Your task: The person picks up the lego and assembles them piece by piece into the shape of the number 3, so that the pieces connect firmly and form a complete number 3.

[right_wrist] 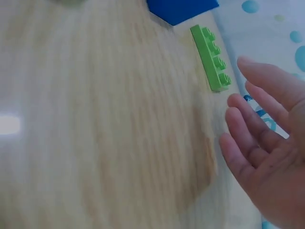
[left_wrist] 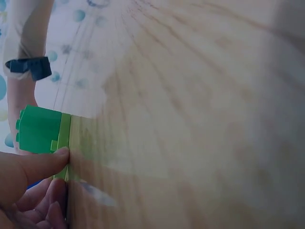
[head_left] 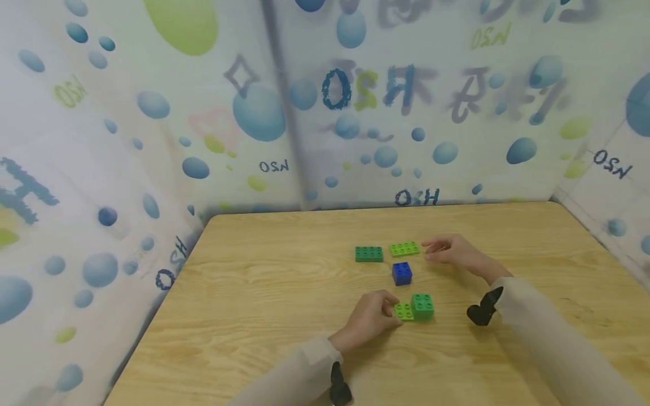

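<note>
My left hand [head_left: 392, 311] pinches the near end of a small light green plate [head_left: 403, 311], with a taller green brick [head_left: 423, 306] stuck against its right side. In the left wrist view the thumb [left_wrist: 40, 164] lies on the plate's edge [left_wrist: 63, 138] beside the green brick [left_wrist: 40, 130]. My right hand [head_left: 430, 251] hovers open just right of a flat light green brick [head_left: 404, 248], apart from it. The right wrist view shows straight fingers [right_wrist: 248, 133] near that brick [right_wrist: 211, 58]. A blue brick [head_left: 402, 273] sits between the two hands.
A dark green flat brick [head_left: 369, 254] lies left of the light green one. The wooden table [head_left: 264, 293] is walled by bubble-patterned sheets [head_left: 152, 141] at the back and both sides. Black wrist straps [head_left: 484, 309] sit on both sleeves.
</note>
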